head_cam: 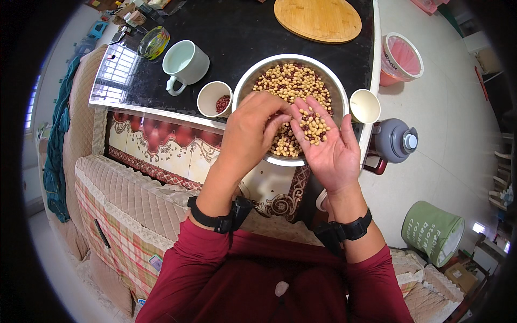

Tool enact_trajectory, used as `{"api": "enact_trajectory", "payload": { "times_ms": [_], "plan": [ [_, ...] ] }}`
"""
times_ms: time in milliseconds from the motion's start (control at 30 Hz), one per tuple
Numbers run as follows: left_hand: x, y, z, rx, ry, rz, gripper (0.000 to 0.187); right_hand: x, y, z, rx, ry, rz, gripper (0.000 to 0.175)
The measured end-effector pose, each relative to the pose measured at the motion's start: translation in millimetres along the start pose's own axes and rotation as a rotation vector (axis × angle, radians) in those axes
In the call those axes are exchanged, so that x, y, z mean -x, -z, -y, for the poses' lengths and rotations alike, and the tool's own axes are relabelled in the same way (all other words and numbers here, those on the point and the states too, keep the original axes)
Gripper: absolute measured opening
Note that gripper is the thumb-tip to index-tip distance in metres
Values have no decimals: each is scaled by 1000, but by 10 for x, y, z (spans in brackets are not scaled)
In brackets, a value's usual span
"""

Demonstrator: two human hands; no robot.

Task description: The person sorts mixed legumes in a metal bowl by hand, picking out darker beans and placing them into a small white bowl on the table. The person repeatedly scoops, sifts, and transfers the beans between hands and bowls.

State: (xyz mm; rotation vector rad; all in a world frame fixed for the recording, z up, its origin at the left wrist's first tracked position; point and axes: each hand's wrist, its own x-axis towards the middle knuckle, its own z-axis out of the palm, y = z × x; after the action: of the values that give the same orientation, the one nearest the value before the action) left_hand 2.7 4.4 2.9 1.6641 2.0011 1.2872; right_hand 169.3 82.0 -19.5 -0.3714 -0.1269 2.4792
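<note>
A steel bowl [341, 89] holds a mix of pale yellow soybeans [297, 76] and small dark red beans. Over its near side my right hand [333, 157] lies palm up, fingers spread a little, with a handful of mixed beans [315, 127] on the palm and fingers. My left hand [252, 125] is bent beside that palm, thumb and fingertips pinched close to the beans; whether a bean is between them is hidden. Left of the bowl stands a paper cup [208, 101] with red beans [222, 104] at its bottom. Another paper cup [364, 106] is at the bowl's right.
On the black tabletop [230, 24] are a pale green mug [188, 66], a glass ashtray [154, 43] and a round wooden board [319, 18]. Right of the table's edge, a lined bin [401, 56], a grey jug [391, 141] and a green fabric basket [430, 232] stand on the floor.
</note>
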Motion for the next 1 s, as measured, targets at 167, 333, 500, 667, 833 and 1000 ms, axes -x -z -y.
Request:
{"api": "enact_trajectory", "payload": {
  "times_ms": [167, 333, 500, 667, 833, 1000],
  "plan": [
    [5, -10, -4, -54, -83, 19, 19, -6, 12, -16, 24, -17, 7, 75],
    [30, -52, -8, -77, -73, 85, 23, 3, 10, -25, 70, -41, 18, 76],
    [27, -35, 23, -76, -106, 127, 25, -1, 4, -44, 61, -72, 15, 76],
    [64, -67, -32, -34, -60, 156, 28, 10, -6, -61, 128, -84, -4, 76],
    [81, -87, -74, -8, -1, 173, 25, 17, -8, -74, 158, -93, 14, 75],
    [71, -84, -51, 1, 12, 180, 22, 12, 4, -88, 147, -93, -19, 75]
  ]
}}
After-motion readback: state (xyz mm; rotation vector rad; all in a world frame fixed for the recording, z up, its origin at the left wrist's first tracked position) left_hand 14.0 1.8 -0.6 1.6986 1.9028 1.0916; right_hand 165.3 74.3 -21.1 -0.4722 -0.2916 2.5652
